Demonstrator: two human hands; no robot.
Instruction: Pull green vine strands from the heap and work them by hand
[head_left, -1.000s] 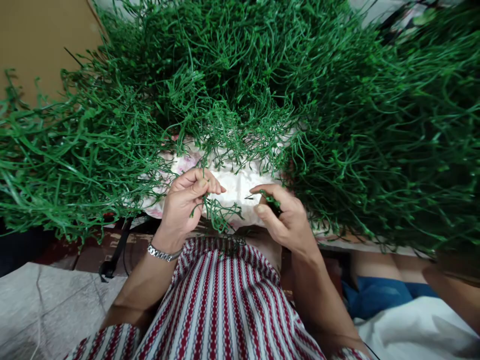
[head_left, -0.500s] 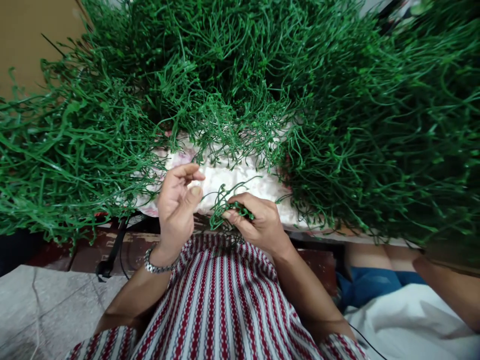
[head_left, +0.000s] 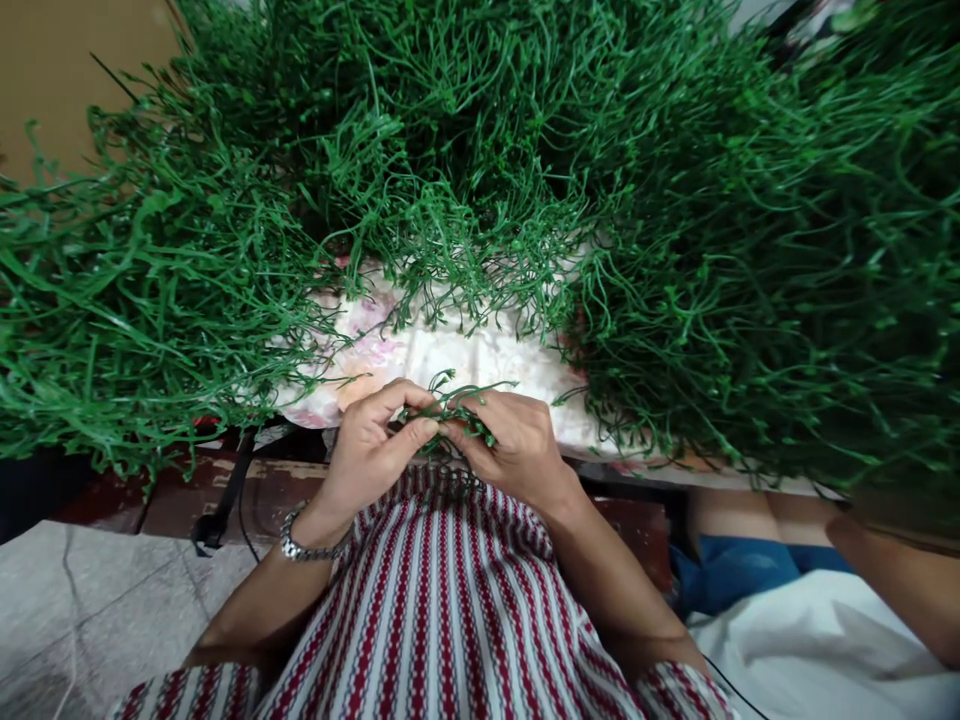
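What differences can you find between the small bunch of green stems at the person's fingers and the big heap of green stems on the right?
Amount: the small bunch has only a few stems; the big heap is a thick, sprawling mass.
Contact: the small bunch is held between the left hand and right hand; the big heap is touched by neither.
Both are green, with thin, curving stems.

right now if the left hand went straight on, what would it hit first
The left hand touches the green stems; straight on, it would probably meet the right hand first, though depth is unclear.
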